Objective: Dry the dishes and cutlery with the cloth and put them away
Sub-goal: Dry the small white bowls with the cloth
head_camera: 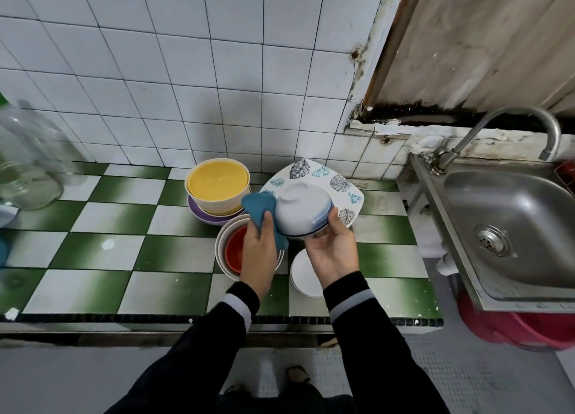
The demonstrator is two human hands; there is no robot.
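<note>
The right hand grips a white bowl by its blue-banded rim, thumb hooked over the near edge and fingers underneath, so the bowl sits upside down with its foot ring facing up and away. The left hand is closed round a bunched blue cloth and presses it against the bowl's left flank. Bowl and cloth touch; both are held above the counter, not resting on it.

Just behind the held bowl lies a square leaf-patterned plate. Behind and to the left of the cloth, a yellow bowl sits in a cream one, stacked on a purple plate. Directly under the left hand is a nest of cream bowls with a red bowl innermost. Under the right wrist is a small stack of white plates.

Well off to the right of the grip are a steel sink and its curved tap; well to the left stands a clear glass jar.

By my reading the task is in its drying stage: the outside of this bowl is being wiped, and its inside cannot be judged from here. Whether the surrounding dishes are dried cannot be told. All sit on the counter, so putting away seems mostly ahead. No cutlery shows.
</note>
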